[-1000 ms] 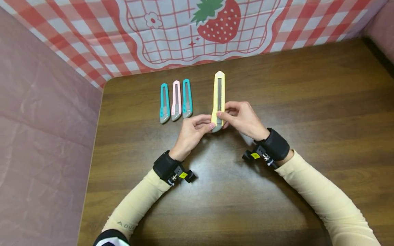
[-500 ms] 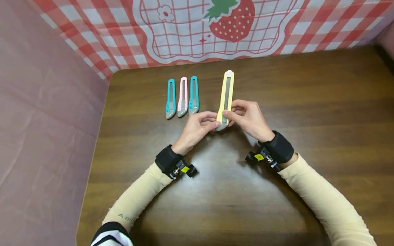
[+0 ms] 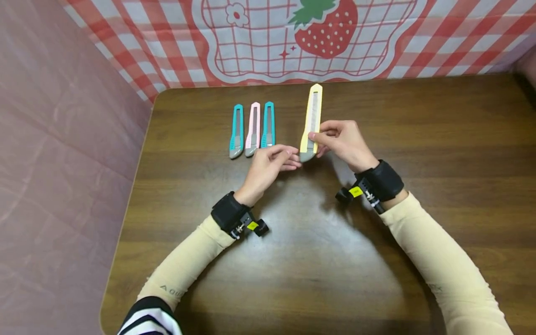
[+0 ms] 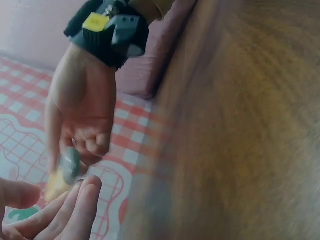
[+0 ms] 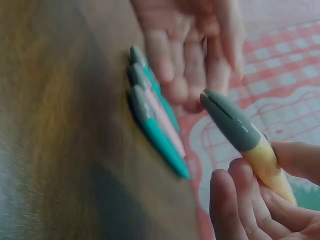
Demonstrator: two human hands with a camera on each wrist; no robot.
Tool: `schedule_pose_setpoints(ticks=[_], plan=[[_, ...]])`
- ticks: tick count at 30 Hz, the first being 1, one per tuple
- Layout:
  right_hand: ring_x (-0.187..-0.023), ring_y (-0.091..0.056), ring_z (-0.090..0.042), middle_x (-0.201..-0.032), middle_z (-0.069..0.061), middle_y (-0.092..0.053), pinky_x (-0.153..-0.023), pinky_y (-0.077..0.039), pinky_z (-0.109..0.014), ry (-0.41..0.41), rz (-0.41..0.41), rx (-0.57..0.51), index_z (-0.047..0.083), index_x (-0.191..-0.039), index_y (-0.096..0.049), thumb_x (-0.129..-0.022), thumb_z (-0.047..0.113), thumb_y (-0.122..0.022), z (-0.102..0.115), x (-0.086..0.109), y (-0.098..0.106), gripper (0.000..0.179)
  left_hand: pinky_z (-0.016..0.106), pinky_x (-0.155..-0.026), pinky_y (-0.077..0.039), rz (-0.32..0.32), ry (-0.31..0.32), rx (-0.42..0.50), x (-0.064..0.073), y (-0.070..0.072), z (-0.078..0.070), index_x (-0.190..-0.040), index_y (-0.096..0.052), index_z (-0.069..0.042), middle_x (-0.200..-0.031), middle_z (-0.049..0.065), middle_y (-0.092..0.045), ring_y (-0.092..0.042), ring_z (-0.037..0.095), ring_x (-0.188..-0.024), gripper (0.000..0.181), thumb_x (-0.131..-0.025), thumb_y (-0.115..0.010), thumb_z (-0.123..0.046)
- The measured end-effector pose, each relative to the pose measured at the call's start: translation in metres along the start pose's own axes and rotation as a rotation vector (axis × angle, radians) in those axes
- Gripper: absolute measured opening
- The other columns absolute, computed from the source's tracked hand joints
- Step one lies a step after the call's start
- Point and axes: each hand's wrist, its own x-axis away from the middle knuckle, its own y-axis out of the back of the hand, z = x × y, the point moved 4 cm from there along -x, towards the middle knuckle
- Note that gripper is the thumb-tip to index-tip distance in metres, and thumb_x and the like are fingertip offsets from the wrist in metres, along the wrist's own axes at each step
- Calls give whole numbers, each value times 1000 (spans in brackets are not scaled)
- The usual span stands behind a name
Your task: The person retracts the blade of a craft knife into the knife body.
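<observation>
A yellow utility knife point(image 3: 315, 104) with a grey end piece is raised over the table. My right hand point(image 3: 346, 142) pinches its lower half between thumb and fingers. Thumb and fingers of my left hand point(image 3: 268, 170) are apart, with the fingertips close to the knife's grey end. In the right wrist view, the knife's grey end point(image 5: 232, 120) points towards the left hand point(image 5: 187, 50). To the left lie a teal utility knife point(image 3: 237, 135), a pink one point(image 3: 253, 132) and a second teal one point(image 3: 269, 123), side by side, grey ends towards me.
The brown wooden table point(image 3: 318, 270) has a rounded back left corner. A red checked cloth with a strawberry print point(image 3: 326, 32) hangs along its back edge. Pink fabric point(image 3: 63, 186) covers the left side.
My left hand has let go of the yellow utility knife's lower end. My right hand has lifted the knife a little, away from the left hand. The head view has shifted slightly.
</observation>
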Motion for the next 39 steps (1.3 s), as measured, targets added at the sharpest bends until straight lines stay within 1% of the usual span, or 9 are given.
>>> schedule_pose_setpoints(ticks=[3, 7, 11, 14, 19, 21, 25, 29, 39], plan=[[-53, -58, -18, -65, -4, -65, -50, -59, -32, -80, 39, -23, -11, -93, -60, -84, 11, -68, -6, -16, -2, 25, 48, -81, -54, -36, -17, -28, 0, 5, -6, -105, -56, 17, -95, 35, -61, -61, 39, -85, 21, -96, -47, 1], [-52, -58, -17, -62, -3, -65, -50, -59, -30, -173, 57, -32, -12, -94, -60, -84, 11, -68, -18, -37, -5, 26, 47, -81, -55, -47, -33, -47, 1, 9, -10, -103, -56, 18, -93, 36, -61, -61, 39, -84, 20, -94, -48, 2], [-50, -60, -18, -58, -3, -64, -46, -57, -27, -240, 82, 59, -10, -93, -61, -85, 12, -68, -28, -52, -12, 25, 47, -82, -54, -1, -28, -40, 1, 7, -13, -103, -57, 17, -94, 35, -61, -61, 38, -85, 19, -94, -48, 3], [-51, -60, -19, -55, -4, -63, -45, -56, -25, -268, 109, 111, -9, -92, -62, -85, 12, -68, -32, -58, -20, 23, 46, -81, -55, 26, -29, -45, 1, 6, -13, -101, -58, 15, -95, 36, -61, -61, 38, -86, 18, -94, -48, 3], [-53, -62, -19, -55, -5, -64, -45, -56, -24, -293, 123, 149, -9, -90, -63, -85, 11, -67, -35, -62, -29, 22, 38, -78, -57, 42, -28, -24, -5, 7, 2, -101, -59, 14, -95, 33, -62, -63, 31, -83, 18, -95, -49, 1], [-53, -62, -19, -55, -7, -64, -44, -56, -23, -285, 129, 188, -9, -88, -64, -86, 12, -67, -35, -64, -31, 22, 35, -78, -57, 44, -25, -18, -8, 8, 8, -103, -59, 13, -94, 31, -63, -63, 28, -83, 18, -95, -49, -1], [-53, -63, -20, -57, -9, -65, -44, -55, -21, -245, 140, 300, -8, -85, -66, -86, 15, -67, -33, -69, -35, 23, 32, -76, -58, 45, -33, -18, -9, 8, 11, -103, -59, 13, -93, 28, -64, -63, 25, -82, 18, -95, -49, 0], [-53, -63, -21, -57, -10, -65, -43, -55, -21, -248, 143, 368, -6, -82, -67, -85, 17, -68, -32, -72, -37, 24, 35, -76, -58, 48, -46, -19, -8, 9, 12, -104, -58, 14, -92, 27, -64, -63, 26, -81, 19, -94, -50, 0], [-54, -64, -22, -56, -9, -66, -44, -56, -23, -323, 128, 378, -6, -81, -68, -82, 23, -72, -33, -75, -37, 28, 42, -80, -56, 45, -17, -15, -9, 9, 15, -104, -59, 14, -92, 26, -65, -64, 26, -81, 19, -94, -50, 0]])
